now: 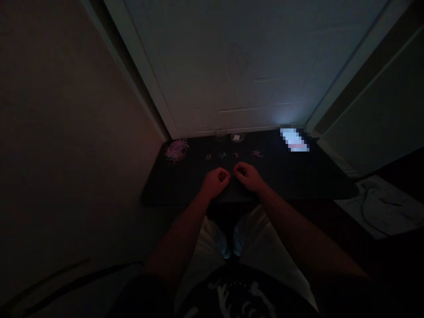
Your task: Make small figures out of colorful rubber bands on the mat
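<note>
My left hand (217, 180) and my right hand (247, 175) are close together above the near half of a black table (185, 185). The fingertips of each are pinched, and a small thin pale piece (232, 175) spans the narrow gap between them. Its kind is too small and dark to make out. Beyond the hands lies a row of little groups of thin pieces: yellowish ones (208, 157), pale ones (222, 155), red-pink ones (236, 155) and pink-and-white ones (256, 153). A larger pile of mixed pink, purple and white pieces (176, 150) sits at the far left.
At the table's back edge stand a clear container (220, 134) and a round clear dish or lid (237, 138) with a white square. A bright, pixelated screen (294, 139) glows at the back right. A white panel with heart patterns (198, 88) rises behind the table.
</note>
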`<action>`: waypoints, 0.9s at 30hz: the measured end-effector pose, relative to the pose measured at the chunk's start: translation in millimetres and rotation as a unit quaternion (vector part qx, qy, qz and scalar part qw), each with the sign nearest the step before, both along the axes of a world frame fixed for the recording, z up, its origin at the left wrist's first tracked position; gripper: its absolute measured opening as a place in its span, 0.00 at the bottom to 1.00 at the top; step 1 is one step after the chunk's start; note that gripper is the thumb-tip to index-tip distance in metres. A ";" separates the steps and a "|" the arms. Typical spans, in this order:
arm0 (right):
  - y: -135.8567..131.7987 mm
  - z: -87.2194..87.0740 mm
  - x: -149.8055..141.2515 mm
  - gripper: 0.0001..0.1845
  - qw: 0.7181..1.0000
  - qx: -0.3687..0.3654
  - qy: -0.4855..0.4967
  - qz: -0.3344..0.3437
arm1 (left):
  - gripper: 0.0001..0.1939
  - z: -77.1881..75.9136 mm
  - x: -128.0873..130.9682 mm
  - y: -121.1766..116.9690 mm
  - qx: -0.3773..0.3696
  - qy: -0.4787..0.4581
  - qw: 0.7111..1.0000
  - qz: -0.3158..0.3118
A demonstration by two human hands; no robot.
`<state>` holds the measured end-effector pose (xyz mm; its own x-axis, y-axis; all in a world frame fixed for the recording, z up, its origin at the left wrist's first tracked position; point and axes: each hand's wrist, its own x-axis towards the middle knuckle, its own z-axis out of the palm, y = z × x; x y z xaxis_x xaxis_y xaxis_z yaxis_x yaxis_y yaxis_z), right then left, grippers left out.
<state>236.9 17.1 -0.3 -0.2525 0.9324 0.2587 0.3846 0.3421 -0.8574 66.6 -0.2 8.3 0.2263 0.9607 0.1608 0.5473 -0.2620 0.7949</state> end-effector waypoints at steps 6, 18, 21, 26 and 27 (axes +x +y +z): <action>-3.4 4.0 -1.4 0.03 1.000 0.008 -0.017 0.004 | 0.08 0.2 -0.2 0.2 0.003 0.002 1.000 0.004; -3.7 4.0 -2.9 0.02 0.999 0.021 -0.042 -0.005 | 0.07 1.5 0.2 0.3 0.007 0.009 1.000 0.007; -4.6 5.3 -3.3 0.02 0.999 0.021 -0.049 -0.009 | 0.07 1.2 -0.1 0.3 0.009 0.016 1.000 0.002; -3.7 3.5 -2.8 0.03 0.998 0.034 -0.055 -0.006 | 0.07 2.2 -0.1 -0.7 0.006 0.009 1.000 0.001; -3.3 3.1 -2.7 0.04 0.998 0.036 -0.056 -0.008 | 0.07 2.5 0.1 -0.9 0.004 0.006 1.000 0.001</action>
<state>234.2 13.7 2.8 -0.2695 0.9165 0.2957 0.4821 0.3942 -0.7824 66.6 -1.1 10.8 0.2254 0.9602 0.1651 0.5571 -0.2660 0.7867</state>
